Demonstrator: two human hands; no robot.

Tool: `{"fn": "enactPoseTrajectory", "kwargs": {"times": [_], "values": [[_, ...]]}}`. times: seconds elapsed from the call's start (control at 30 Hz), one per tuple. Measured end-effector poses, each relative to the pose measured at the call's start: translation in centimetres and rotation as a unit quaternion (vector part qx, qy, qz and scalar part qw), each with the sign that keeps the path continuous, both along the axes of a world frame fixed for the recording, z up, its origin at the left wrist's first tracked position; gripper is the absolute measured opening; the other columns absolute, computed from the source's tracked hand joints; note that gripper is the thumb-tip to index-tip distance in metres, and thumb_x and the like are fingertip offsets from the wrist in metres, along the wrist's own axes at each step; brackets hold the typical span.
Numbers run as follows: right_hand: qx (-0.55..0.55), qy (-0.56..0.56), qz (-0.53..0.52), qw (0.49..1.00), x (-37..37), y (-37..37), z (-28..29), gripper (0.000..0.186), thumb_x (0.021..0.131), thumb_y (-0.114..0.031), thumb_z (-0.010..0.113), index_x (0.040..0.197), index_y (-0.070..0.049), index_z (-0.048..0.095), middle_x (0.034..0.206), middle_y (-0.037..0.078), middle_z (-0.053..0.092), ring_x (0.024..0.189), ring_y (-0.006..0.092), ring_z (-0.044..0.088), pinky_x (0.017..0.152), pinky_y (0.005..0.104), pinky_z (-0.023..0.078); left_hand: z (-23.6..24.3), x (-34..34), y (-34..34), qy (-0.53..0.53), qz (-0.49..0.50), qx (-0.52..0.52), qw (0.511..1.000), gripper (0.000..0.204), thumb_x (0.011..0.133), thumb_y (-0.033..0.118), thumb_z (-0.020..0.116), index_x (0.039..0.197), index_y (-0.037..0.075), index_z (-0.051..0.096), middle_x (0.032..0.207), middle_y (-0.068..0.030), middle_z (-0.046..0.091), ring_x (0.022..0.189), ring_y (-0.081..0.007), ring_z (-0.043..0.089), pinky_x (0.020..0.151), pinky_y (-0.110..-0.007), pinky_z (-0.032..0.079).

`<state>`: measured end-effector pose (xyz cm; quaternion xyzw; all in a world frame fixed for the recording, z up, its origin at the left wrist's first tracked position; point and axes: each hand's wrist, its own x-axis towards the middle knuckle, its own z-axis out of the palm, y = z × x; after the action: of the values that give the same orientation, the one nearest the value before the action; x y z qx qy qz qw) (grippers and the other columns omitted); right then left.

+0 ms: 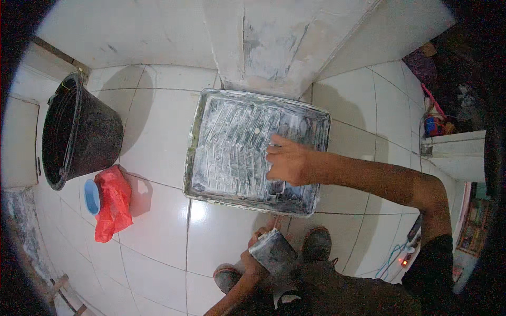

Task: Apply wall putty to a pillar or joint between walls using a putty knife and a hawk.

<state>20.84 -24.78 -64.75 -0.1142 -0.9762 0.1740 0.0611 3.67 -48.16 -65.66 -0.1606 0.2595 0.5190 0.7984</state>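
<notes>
A paint tray (226, 152) with a ribbed slope lies on the floor in front of me, its dark surface smeared white. Over its right half reaches my right hand (292, 162), fingers bent and apart, their tips at the ribs; I see nothing held in them. A small white spot (256, 130) shows on the ribs just beyond the fingertips. Nearer to me, below the tray's front edge, my left hand (254, 259) is closed around a dark rectangular piece (274, 252) with white smears. That piece hides part of the hand, and its kind is unclear.
A black bucket (97, 134) stands tilted in view at left. Beside it are a red plastic bag (113, 203) and a blue cup-like thing (92, 197). A patched wall column (269, 47) rises behind the tray. My shoes (317, 245) are close to its front; cables (392, 259) lie at right.
</notes>
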Motion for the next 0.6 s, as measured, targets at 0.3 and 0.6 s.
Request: {"fn": "enactPoseTrajectory", "kwargs": {"times": [0.3,0.6], "values": [[-0.006,-0.102,0.018,0.995,-0.3,-0.6,-1.2,0.040,0.062,-0.017,0.073,0.101,-0.018,0.067,0.083,0.004,0.057,0.097,0.0204,0.052,0.092,0.0424,0.030,-2.6,0.2,-0.8,-0.034,0.004,0.044,0.998,0.034,0.096,0.032,0.040,0.108,0.001,0.043,0.151,-0.0197,0.021,0.141,-0.0322,0.018,0.113,-0.057,0.019],[-0.156,-0.123,-0.032,0.979,1.4,1.0,0.0,0.049,0.056,-0.011,0.075,0.105,-0.016,0.066,0.084,0.001,0.058,0.095,0.0193,0.052,0.090,0.0411,0.028,-4.4,-0.1,-2.3,-0.019,-0.010,-0.012,1.000,0.036,0.096,0.031,0.040,0.117,0.002,0.043,0.150,-0.0191,0.023,0.139,-0.0306,0.023,0.114,-0.053,0.021]]}}
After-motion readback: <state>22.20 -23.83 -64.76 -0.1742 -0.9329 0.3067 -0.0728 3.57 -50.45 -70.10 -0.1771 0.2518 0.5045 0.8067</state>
